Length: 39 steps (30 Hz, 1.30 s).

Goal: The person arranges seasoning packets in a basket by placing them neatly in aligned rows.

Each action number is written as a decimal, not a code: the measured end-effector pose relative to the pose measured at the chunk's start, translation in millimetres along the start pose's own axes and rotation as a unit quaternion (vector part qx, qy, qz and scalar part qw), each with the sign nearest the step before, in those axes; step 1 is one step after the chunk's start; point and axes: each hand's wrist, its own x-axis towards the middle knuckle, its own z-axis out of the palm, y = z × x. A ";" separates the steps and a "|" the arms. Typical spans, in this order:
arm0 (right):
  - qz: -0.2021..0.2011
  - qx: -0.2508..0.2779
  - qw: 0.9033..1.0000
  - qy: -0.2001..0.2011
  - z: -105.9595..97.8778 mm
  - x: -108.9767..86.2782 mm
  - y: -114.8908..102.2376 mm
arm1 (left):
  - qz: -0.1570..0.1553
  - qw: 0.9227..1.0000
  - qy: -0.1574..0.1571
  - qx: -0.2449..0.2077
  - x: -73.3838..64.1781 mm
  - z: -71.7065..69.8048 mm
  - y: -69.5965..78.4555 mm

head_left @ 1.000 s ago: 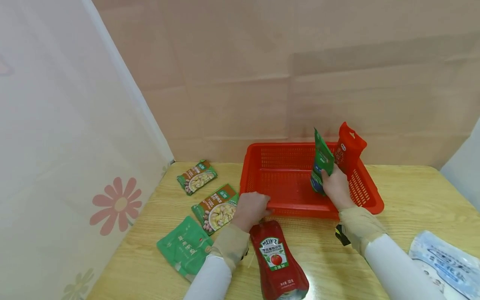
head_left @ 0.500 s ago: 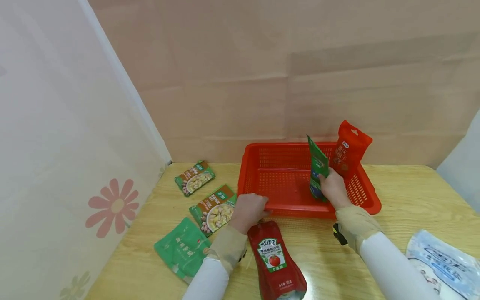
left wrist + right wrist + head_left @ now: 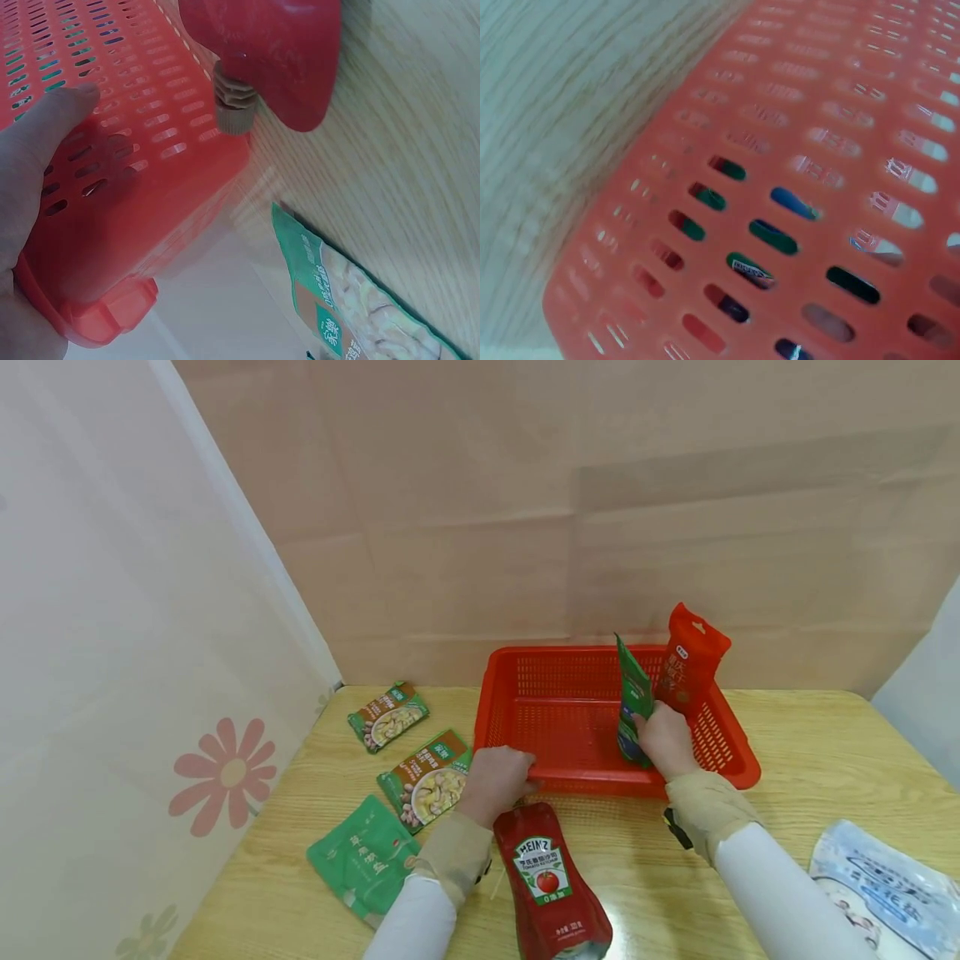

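Observation:
In the head view a red plastic basket stands at the back of the table. My left hand grips its front left corner; in the left wrist view the thumb lies on the slotted outer wall. Inside the basket on the right, my right hand holds a green packet upright on its narrow edge. A red packet leans at the back right, its top above the rim. Through the slots in the right wrist view, parts of the green packet show; the right hand is mostly hidden there.
A Heinz ketchup pouch lies before the basket, its spout close to the wall. Left of it lie a green pouch and two soup packets, one nearer and one farther. A blue-white pouch lies front right.
The green packet has sunk lower into the basket with my right hand. The red packet has tipped and its front turned more toward me. My left hand has stayed on the corner.

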 end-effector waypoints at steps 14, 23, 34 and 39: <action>0.009 -0.068 0.994 -0.084 -12.9 -3.0 4.0 | 0.004 1.000 -0.001 0.002 0.0 -0.7 -1.3; -0.008 -0.077 0.995 -0.069 -11.3 -3.5 4.8 | 0.008 1.000 0.001 0.007 -0.5 0.3 -0.8; -0.006 -0.073 0.996 -0.060 -9.7 -3.1 4.3 | 0.008 1.000 -0.003 0.007 -1.0 -1.8 1.2; -0.004 -0.062 0.997 -0.054 -7.7 -1.1 3.7 | 0.005 1.000 -0.007 0.010 0.0 -1.2 0.8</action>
